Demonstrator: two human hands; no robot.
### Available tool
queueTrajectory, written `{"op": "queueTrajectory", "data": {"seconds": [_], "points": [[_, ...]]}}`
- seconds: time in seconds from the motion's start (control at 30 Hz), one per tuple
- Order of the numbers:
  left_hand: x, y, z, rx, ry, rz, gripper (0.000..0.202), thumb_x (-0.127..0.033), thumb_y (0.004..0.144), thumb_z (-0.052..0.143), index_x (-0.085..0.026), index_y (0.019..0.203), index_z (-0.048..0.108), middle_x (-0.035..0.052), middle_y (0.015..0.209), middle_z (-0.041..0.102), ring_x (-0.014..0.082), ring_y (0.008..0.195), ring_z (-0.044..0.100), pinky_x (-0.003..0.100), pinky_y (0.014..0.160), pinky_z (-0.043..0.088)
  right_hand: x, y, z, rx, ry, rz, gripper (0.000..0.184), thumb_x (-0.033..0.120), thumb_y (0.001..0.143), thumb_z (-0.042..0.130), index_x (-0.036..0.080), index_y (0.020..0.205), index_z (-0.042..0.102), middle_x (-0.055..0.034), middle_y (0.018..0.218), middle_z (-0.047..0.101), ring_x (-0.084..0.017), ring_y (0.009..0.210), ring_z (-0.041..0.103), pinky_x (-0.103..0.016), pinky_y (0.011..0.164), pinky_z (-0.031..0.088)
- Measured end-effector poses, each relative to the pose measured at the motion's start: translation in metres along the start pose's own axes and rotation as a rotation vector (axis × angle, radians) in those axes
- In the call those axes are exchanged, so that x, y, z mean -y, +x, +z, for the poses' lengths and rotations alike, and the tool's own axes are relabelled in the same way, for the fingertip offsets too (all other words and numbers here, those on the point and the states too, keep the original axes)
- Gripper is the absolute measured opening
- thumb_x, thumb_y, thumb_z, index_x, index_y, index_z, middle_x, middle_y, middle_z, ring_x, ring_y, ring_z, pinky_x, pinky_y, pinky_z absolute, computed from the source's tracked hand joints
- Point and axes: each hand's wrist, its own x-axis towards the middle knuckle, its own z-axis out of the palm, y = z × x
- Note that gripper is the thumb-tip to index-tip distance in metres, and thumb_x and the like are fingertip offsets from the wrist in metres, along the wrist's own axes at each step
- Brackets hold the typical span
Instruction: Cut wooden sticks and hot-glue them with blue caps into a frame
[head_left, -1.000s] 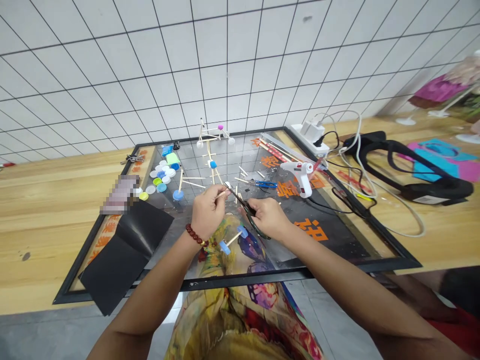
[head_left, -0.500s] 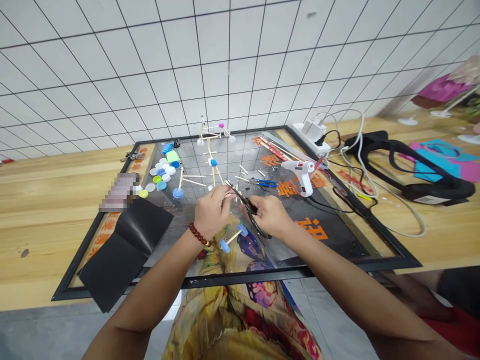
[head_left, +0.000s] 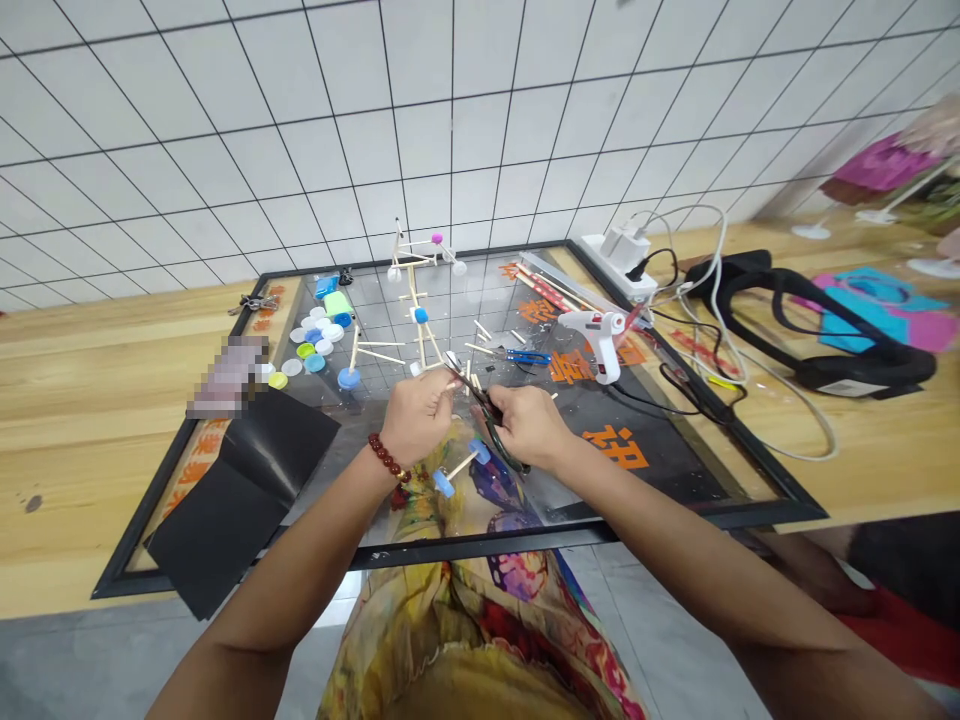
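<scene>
My left hand (head_left: 416,418), wearing a red bead bracelet (head_left: 385,456), is closed in a pinch on a thin wooden stick (head_left: 452,387), mostly hidden by the fingers. My right hand (head_left: 534,425) grips dark-handled scissors (head_left: 466,381), their blades at the stick beside my left fingertips. Just below the hands lies a stick axle (head_left: 460,466) with a blue bottle cap at each end. Beyond them stands a stick frame (head_left: 412,290) with caps attached. Left of it is a stick piece on a blue cap (head_left: 349,378). Cut stick bits are scattered around.
A white glue gun (head_left: 600,340) and blue-handled pliers (head_left: 527,356) lie to the right. Loose bottle caps (head_left: 315,362) and a black sheet (head_left: 217,530) are on the left. A power strip (head_left: 630,275), cables and a black headset (head_left: 862,370) occupy the far right.
The view has shifted slightly. Both hands stay together with the scissors at the stick. A small pale bit now shows just right of my right hand.
</scene>
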Motion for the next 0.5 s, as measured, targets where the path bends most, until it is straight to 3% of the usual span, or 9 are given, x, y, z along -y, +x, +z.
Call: {"op": "queueTrajectory", "data": {"seconds": [0.13,0.3,0.5], "points": [[-0.002,0.001,0.0,-0.082,-0.081,-0.111,0.026,-0.021,0.091,0.048,-0.02,0.067,0.059,-0.0008,0.057,0.06,0.013,0.056,0.058,0.023,0.058,0.041,-0.004,0.002,0.003,-0.07,0.052,0.0,0.03,0.043,0.081,0.048,0.019,0.067,0.059,-0.0047,0.056,0.059,-0.015,0.054,0.049,-0.027,0.056,0.025],[0.001,-0.002,0.003,-0.219,0.008,-0.093,0.015,-0.016,0.086,0.051,-0.02,0.087,0.065,0.0028,0.08,0.071,0.0161,0.076,0.066,0.025,0.073,0.048,0.0,0.003,0.001,-0.094,0.034,0.032,0.033,0.046,0.083,0.047,0.02,0.066,0.059,-0.0045,0.056,0.06,-0.015,0.053,0.048,-0.027,0.055,0.022],[0.001,-0.001,0.001,-0.051,0.079,-0.015,0.024,-0.006,0.076,0.048,-0.02,0.085,0.065,0.001,0.071,0.069,0.0172,0.073,0.067,0.025,0.07,0.049,0.007,0.002,-0.002,-0.051,-0.044,0.046,0.036,0.049,0.086,0.044,0.02,0.071,0.06,-0.0069,0.064,0.065,-0.017,0.059,0.054,-0.029,0.056,0.019]]}}
